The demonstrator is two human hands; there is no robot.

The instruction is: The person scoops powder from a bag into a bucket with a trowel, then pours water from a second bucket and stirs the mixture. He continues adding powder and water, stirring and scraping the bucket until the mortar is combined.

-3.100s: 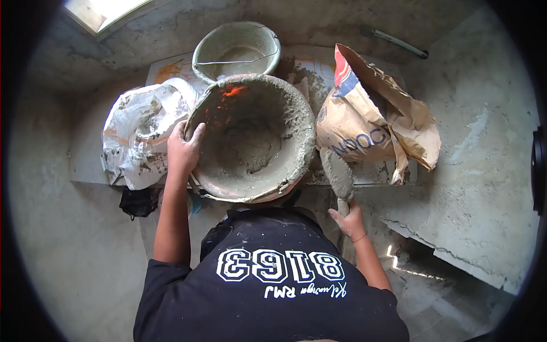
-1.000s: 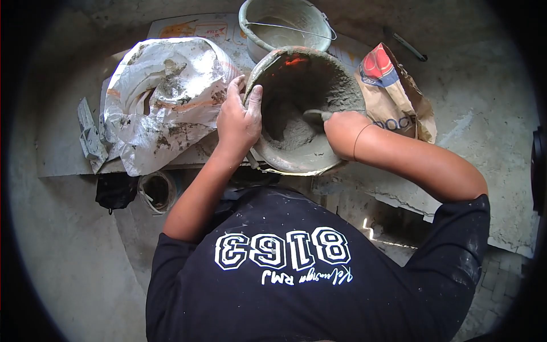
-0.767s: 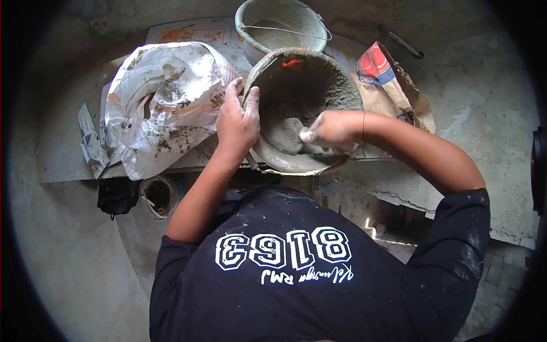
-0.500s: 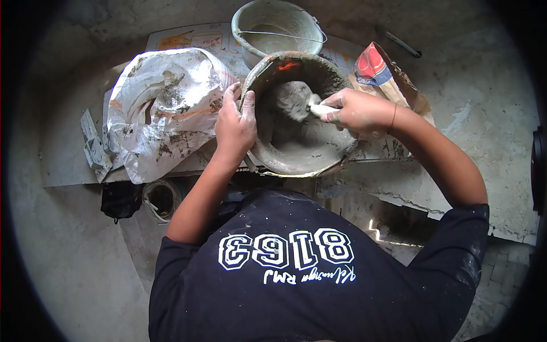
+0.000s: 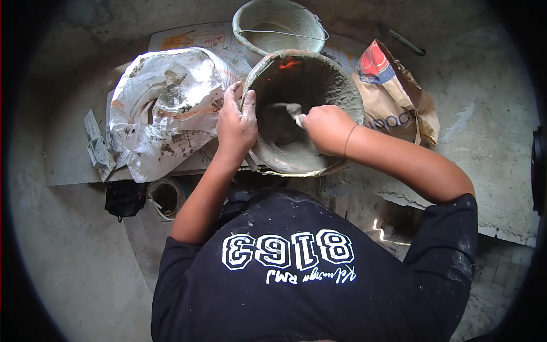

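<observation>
A bucket (image 5: 347,91) coated inside with grey mortar (image 5: 299,157) stands tilted toward me, a bright orange patch showing near its far rim. My left hand (image 5: 237,122) is closed on its left rim, thumb on the inner side and fingers outside. Inside the bucket, my right hand (image 5: 330,128) is wrapped around the handle of a trowel (image 5: 293,109). Only the neck and part of the trowel's grey blade show; the rest is dim against the mortar, and my fist hides the handle.
Behind stands a pale bucket (image 5: 279,43) with a wire handle. A dirty white woven sack (image 5: 165,114) lies at left, an open paper cement bag (image 5: 393,97) at right. A black bag (image 5: 125,198) and a round container (image 5: 165,198) sit below the board's front edge.
My right hand has moved left and a little down, turning over so its back faces up. The trowel blade has dropped deeper into the bucket. My left hand keeps its hold.
</observation>
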